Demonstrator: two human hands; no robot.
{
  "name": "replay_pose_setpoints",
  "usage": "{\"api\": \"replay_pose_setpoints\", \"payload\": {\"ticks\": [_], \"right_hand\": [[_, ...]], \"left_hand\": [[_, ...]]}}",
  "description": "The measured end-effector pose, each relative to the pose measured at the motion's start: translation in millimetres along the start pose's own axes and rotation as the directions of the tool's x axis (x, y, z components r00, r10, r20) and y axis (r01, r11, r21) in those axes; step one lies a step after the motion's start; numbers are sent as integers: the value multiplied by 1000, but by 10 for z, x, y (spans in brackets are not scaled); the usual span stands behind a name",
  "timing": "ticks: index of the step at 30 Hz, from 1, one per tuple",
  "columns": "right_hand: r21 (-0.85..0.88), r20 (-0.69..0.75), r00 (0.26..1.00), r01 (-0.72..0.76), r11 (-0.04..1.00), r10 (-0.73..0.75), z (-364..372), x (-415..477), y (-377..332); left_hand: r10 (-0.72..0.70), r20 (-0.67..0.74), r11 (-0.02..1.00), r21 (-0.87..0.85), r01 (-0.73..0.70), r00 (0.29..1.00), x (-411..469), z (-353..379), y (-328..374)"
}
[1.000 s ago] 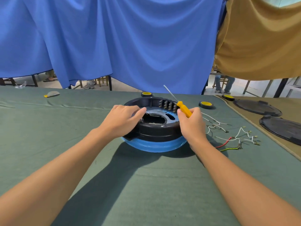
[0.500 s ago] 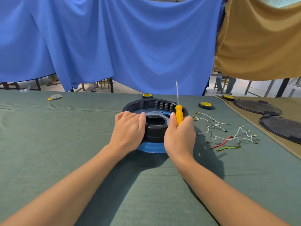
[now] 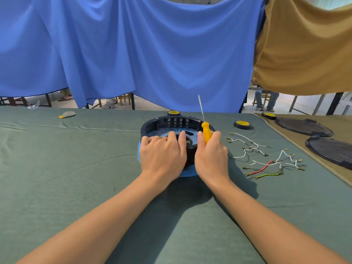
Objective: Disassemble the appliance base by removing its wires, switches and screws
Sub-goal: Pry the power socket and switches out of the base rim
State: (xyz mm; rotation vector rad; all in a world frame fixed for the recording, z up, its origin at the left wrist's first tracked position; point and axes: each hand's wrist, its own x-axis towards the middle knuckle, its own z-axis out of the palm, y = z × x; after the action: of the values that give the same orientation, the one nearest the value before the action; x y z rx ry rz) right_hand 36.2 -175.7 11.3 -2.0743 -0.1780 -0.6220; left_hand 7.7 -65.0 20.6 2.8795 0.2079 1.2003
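Presses down on the near edge of the base [image 3: 152, 125] with the left hand [image 3: 163, 155], fingers laid out flat over the rim, likely to stop it sliding. Grips the screwdriver [image 3: 206, 133] in the right hand [image 3: 211, 155], fingers curled round the yellow handle, with the metal tip up in the air and away from any screw (so not turning anything right now). Leans that same hand on the right side of the base, just beside the left one. Looks like steadying or turning the base to get at the next screw.

Sits in the middle of the table [image 3: 76, 168], black on top and blue below, open like a bowl. Holds a grey-blue plate [image 3: 167, 130] with holes inside, and a row of small metal bits [image 3: 178, 121] along the far wall. No wires to see in there. Keeps the loose wires [image 3: 266, 162] (white, red, green) out on the cloth to the right, well apart from the base, likely so as not to get in the way. Past those, tape [image 3: 242, 124] and two black lids [image 3: 304, 127]
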Motion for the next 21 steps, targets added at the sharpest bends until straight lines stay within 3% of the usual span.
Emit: {"api": "replay_pose_setpoints", "payload": {"ticks": [2, 4, 7, 11, 17, 21], "right_hand": [[16, 58, 998, -4, 1000, 3, -50, 89, 55], [-18, 141, 990, 13, 1000, -10, -108, 208, 124], [-97, 254, 967, 39, 994, -13, -151, 389, 165], [-129, 279, 960, 57, 990, -19, -150, 481, 125], [-130, 88, 971, 234, 963, -224, -215, 294, 173], [-60, 149, 956, 264, 963, -252, -265, 233, 250]], "left_hand": [[132, -69, 991, -18, -133, 989, 75, 11, -191], [292, 35, 954, -85, -289, 956, 148, 48, -419], [401, 117, 907, -188, -376, 909, 195, 134, -576], [406, 47, 914, -35, -405, 913, 197, 220, -457], [318, -81, 948, 59, -314, 945, 144, 254, -192], [304, -137, 951, 100, -292, 943, 156, 325, -147]]}}
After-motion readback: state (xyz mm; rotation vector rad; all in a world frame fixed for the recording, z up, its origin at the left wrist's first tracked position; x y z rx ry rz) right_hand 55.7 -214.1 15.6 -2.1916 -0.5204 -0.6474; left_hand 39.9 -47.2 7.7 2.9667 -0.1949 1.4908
